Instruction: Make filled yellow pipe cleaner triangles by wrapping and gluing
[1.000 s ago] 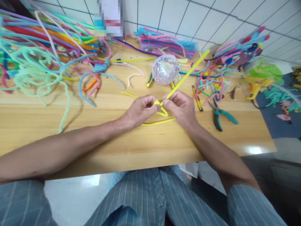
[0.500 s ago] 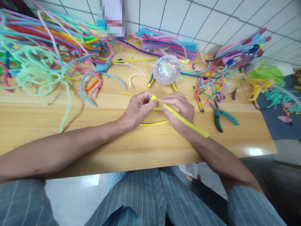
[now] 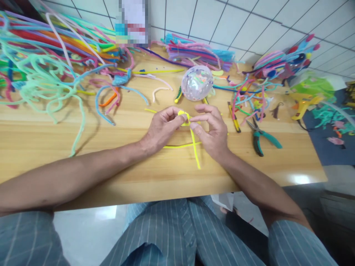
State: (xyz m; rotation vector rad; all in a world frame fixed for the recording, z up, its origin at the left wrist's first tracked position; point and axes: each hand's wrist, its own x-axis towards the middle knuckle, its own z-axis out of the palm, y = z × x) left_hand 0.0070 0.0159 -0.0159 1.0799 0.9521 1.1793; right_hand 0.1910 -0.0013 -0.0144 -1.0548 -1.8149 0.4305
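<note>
My left hand [image 3: 163,127] pinches a small twisted piece of yellow pipe cleaner [image 3: 182,112] between thumb and index finger, above the middle of the table. My right hand [image 3: 212,129] is close against its right side. The right thumb and index finger close on the yellow strand where it leaves the twisted piece, and the other fingers are raised apart. From there the loose end [image 3: 195,151] hangs toward the table's front edge. Beneath my hands, another yellow pipe cleaner [image 3: 177,146] lies on the wooden table.
A speckled clear ball [image 3: 196,83] stands beyond my hands. Teal-handled pliers [image 3: 262,136], a yellow utility knife [image 3: 234,117] and a yellow glue gun [image 3: 302,105] lie to the right. Pale green pipe cleaners [image 3: 47,79] spread at left; a pink and blue bundle [image 3: 198,53] lies at the back.
The yellow strand has swung from pointing right across my right hand to hanging down toward me. My right fingers have lifted and spread; my left hand keeps its pinch.
</note>
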